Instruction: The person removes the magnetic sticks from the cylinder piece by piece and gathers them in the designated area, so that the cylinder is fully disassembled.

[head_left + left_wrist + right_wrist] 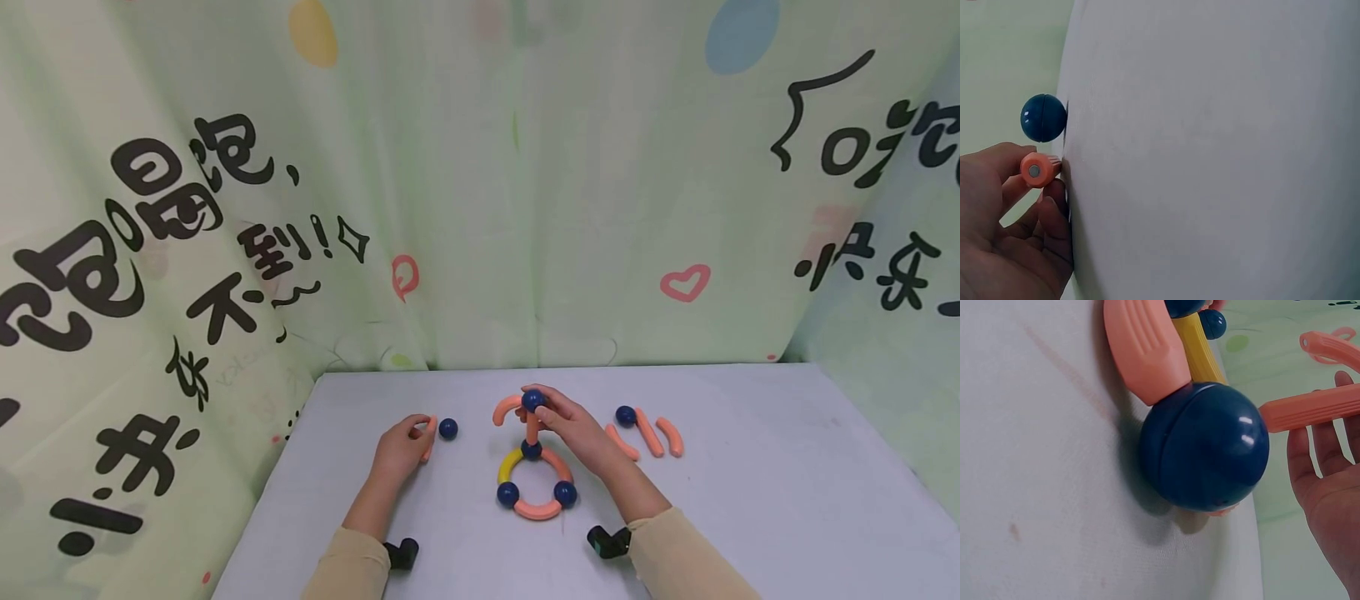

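Observation:
A ring of curved magnetic rods (pixel 536 510), pink-orange with one yellow, lies on the table with blue balls (pixel 1204 447) at its joints. From its far ball a straight pink rod (pixel 532 430) leads to another blue ball (pixel 534 401), which carries a curved pink rod (pixel 506 408) on its left. My right hand (pixel 572 427) grips that upper ball, its fingers behind the straight rod. To the left, my left hand (pixel 401 446) pinches a straight pink magnetic rod (pixel 1036 170), its metal end showing. Just beyond that rod is a loose blue ball (pixel 1044 118).
Right of the right hand lie a blue ball (pixel 626 416), a straight pink rod (pixel 649 432) and a curved pink rod (pixel 671 437). Another pink rod (pixel 622 443) sits beside the right wrist, partly covered. A printed curtain (pixel 480 208) rises behind the white table (pixel 750 500).

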Demonstrator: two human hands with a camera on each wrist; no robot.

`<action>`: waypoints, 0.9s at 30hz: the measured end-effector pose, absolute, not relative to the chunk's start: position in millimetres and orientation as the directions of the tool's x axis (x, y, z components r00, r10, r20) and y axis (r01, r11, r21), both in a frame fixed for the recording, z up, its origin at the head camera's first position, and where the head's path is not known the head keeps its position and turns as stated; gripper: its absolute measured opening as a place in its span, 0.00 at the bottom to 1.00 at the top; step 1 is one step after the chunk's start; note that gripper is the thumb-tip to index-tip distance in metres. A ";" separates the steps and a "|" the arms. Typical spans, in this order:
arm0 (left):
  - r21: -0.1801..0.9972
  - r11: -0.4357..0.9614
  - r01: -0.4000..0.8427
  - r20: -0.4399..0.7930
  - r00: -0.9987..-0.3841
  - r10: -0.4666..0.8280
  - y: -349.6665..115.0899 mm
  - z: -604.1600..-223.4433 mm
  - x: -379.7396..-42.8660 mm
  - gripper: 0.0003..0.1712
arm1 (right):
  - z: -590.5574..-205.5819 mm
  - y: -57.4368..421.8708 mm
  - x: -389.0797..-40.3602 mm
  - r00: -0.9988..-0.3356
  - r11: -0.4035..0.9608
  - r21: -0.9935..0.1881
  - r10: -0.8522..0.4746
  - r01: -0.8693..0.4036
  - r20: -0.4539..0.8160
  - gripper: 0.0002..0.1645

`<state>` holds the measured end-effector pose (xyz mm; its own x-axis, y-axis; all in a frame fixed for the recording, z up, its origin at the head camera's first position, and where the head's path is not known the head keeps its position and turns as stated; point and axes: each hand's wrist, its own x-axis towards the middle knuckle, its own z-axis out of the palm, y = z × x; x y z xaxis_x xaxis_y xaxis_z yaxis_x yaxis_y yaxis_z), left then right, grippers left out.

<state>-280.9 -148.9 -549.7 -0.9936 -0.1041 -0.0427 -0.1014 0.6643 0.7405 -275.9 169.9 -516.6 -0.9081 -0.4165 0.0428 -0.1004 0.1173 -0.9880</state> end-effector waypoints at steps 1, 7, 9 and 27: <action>0.734 0.672 -0.100 -0.044 -0.994 -0.100 -148.6 -549.4 -281.0 0.20 | -516.5 170.1 -275.8 -0.909 0.116 -0.988 -0.416 -0.100 0.043 0.29; 0.705 0.702 -0.103 -0.057 -0.994 -0.089 -148.4 -548.2 -281.7 0.20 | -514.7 170.9 -274.7 -0.907 0.110 -0.990 -0.420 -0.093 0.039 0.29; 0.704 0.701 -0.113 -0.069 -0.993 -0.091 -148.9 -548.5 -282.1 0.21 | -514.3 170.9 -274.3 -0.906 0.108 -0.990 -0.421 -0.091 0.038 0.29; 0.703 0.702 -0.112 -0.086 -0.994 -0.072 -151.6 -549.0 -283.6 0.25 | -514.5 169.4 -274.5 -0.907 0.106 -0.989 -0.419 -0.099 0.046 0.30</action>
